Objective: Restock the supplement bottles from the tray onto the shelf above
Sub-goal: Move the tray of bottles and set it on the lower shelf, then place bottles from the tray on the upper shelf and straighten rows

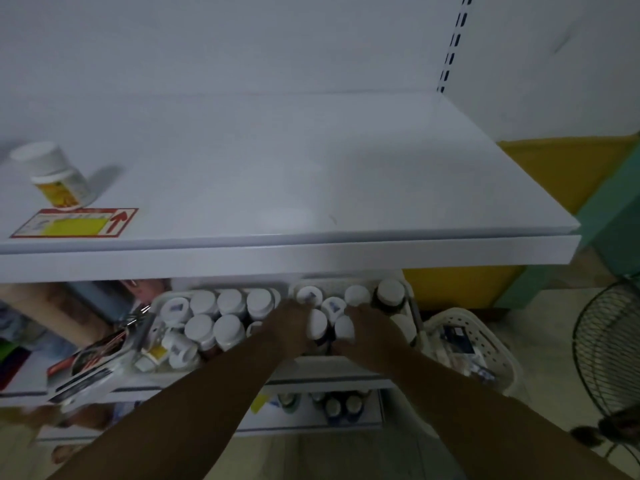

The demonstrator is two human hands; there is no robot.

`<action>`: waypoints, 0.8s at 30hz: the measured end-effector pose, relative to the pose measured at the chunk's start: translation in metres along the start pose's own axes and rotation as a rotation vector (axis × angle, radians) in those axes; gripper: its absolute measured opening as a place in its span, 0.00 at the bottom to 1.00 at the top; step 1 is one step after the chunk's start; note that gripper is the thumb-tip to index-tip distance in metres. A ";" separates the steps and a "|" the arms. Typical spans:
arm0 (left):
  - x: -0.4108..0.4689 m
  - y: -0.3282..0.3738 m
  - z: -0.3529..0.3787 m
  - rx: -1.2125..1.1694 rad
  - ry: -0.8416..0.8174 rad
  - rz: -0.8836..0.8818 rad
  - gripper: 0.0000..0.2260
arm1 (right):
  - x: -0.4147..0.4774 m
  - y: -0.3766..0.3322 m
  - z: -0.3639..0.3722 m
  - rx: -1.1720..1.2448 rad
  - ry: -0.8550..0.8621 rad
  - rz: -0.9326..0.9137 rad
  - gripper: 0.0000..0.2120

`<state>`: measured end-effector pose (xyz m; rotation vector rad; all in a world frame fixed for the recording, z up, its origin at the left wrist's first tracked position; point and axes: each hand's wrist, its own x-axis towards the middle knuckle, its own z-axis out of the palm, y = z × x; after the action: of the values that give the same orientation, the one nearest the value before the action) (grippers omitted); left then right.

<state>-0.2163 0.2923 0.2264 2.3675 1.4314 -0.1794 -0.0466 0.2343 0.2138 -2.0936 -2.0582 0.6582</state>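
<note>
Two white trays (157, 303) sit side by side on the lower shelf, both packed with several white-capped supplement bottles (228, 301). My left hand (289, 329) reaches into the right tray and wraps around a white-capped dark bottle (317, 322). My right hand (369, 329) grips a neighbouring white-capped bottle (343, 328). The white upper shelf (311, 188) spreads wide above them. One white bottle with a yellow label (57, 178) stands on its far left.
A red and yellow price tag (74, 222) lies on the upper shelf's front left. Boxes and packets (86, 362) crowd the lower shelf at left. A white perforated basket (474, 341) stands at right, a black fan (609, 348) beyond it. More bottles (341, 407) stand on a shelf below.
</note>
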 end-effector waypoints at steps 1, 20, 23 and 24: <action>0.001 -0.001 0.004 0.015 0.018 -0.011 0.34 | 0.002 -0.003 0.006 -0.007 0.001 0.043 0.29; -0.060 -0.012 -0.100 -1.040 -0.018 -0.090 0.14 | -0.012 -0.040 -0.085 0.674 0.265 -0.037 0.23; -0.099 -0.024 -0.099 -1.239 0.059 -0.165 0.12 | -0.019 -0.068 -0.082 0.778 0.220 -0.112 0.26; -0.111 -0.029 -0.097 -1.299 0.083 -0.179 0.12 | -0.021 -0.077 -0.078 0.813 0.199 -0.139 0.24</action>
<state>-0.3029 0.2486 0.3414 1.1789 1.1857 0.6262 -0.0864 0.2345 0.3188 -1.4618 -1.4479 0.9968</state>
